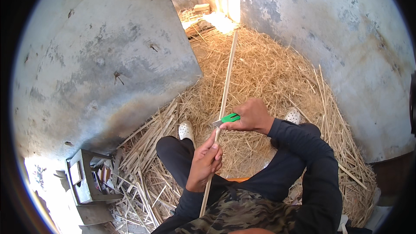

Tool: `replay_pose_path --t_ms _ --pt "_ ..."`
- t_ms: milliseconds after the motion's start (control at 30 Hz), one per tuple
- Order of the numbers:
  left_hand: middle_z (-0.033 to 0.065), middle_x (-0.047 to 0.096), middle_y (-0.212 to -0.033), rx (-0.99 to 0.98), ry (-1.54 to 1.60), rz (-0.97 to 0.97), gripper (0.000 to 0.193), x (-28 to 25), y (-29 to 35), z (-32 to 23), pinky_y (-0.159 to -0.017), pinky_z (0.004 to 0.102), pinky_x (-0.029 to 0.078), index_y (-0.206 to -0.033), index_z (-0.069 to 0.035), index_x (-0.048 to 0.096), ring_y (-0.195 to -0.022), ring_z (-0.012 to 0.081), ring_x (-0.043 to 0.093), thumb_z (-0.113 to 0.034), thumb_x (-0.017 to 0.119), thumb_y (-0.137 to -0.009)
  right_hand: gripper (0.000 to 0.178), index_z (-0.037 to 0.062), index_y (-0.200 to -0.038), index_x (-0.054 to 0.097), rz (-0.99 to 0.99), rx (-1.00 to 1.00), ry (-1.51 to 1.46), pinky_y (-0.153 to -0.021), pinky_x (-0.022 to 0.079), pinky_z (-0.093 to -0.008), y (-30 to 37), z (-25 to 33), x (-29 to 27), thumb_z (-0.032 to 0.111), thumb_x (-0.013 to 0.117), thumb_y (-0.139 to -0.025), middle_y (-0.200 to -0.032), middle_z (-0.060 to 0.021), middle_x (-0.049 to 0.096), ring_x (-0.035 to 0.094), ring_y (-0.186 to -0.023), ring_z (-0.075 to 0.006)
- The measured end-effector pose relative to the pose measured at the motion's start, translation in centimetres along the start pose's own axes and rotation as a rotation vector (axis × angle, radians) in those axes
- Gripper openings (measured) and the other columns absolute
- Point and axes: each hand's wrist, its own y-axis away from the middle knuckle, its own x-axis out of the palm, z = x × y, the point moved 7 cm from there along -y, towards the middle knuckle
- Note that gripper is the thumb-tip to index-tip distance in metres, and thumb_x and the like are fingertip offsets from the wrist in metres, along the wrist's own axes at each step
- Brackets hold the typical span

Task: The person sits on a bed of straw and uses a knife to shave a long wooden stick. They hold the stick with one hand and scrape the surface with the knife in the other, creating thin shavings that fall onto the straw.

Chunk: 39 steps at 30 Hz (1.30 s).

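A long, thin bamboo strip (228, 73) slants from my lap up toward the far corner. My left hand (205, 162) is wrapped round its lower part, with the thumb lying along it. Just above, my right hand (250, 116) grips a green-handled utility knife (230, 118). The knife's blade (217, 123) lies across the strip, touching or nearly touching it close to my left fingertips. My right fingers cover part of the green handle.
Shavings (268, 67) cover the floor ahead. Split strips (147, 134) lie piled at the left, near a box-like wooden stool (86, 177) holding odds and ends. Walls (108, 52) stand on both sides. My white clogs (186, 131) rest on the shavings. A brick-like block (202, 8) sits in the far corner.
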Motion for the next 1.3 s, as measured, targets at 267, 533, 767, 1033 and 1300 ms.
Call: replay_pose_path --t_ms 267,533,767,1033,1300 --pt "-0.0006 0.043 -0.073 0.001 -0.026 -0.008 0.053 0.3 0.6 0.4 -0.042 0.0183 0.033 -0.153 -0.014 0.024 -0.045 0.0032 0.035 -0.015 0.044 -0.103 0.078 0.0107 -0.048 0.058 -0.040 0.171 0.103 -0.034 0.032 -0.0324 -0.8 -4.0 -0.9 0.085 0.052 -0.073 -0.037 -0.0019 0.041 0.044 -0.031 -0.0165" --pt "-0.0009 0.043 -0.072 -0.040 -0.131 0.026 0.051 1.8 2.1 1.9 -0.044 0.0182 0.032 -0.151 -0.011 0.028 -0.047 0.0031 0.034 -0.015 0.044 -0.103 0.074 0.0160 -0.049 0.057 -0.018 0.429 0.278 -0.036 0.026 -0.0292 -2.1 -14.9 -2.0 0.084 0.046 -0.078 -0.040 0.0039 0.035 0.035 -0.034 -0.0117" --pt "-0.0016 0.043 -0.071 -0.212 -0.214 0.063 0.051 2.2 4.8 3.2 -0.044 0.0185 0.034 -0.150 -0.010 0.031 -0.046 0.0041 0.035 -0.017 0.046 -0.102 0.077 0.0146 -0.050 0.046 -0.143 0.798 0.299 -0.039 0.023 -0.0327 0.3 -25.4 -5.7 0.083 0.036 -0.083 -0.045 0.0029 0.034 0.034 -0.039 -0.0120" --pt "0.0055 0.054 -0.075 0.019 -0.024 -0.054 0.048 -0.5 1.2 0.2 -0.037 0.0184 0.034 -0.149 -0.006 0.030 -0.039 0.0043 0.036 -0.014 0.040 -0.103 0.074 0.0168 -0.046 0.042 -0.082 0.513 0.085 -0.039 0.013 -0.0295 -0.9 -16.5 -3.2 0.081 0.043 -0.083 -0.045 0.0074 0.027 0.021 -0.039 -0.0094" --pt "0.0070 0.055 -0.075 0.090 -0.066 0.010 0.049 0.8 -0.8 -2.3 -0.037 0.0167 0.033 -0.149 -0.003 0.026 -0.037 0.0042 0.037 -0.017 0.038 -0.104 0.074 0.0134 -0.048 0.060 -0.004 -0.009 0.004 -0.035 0.036 -0.0331 0.0 0.3 -2.1 0.084 0.056 -0.070 -0.039 -0.0013 0.046 0.050 -0.034 -0.0180"
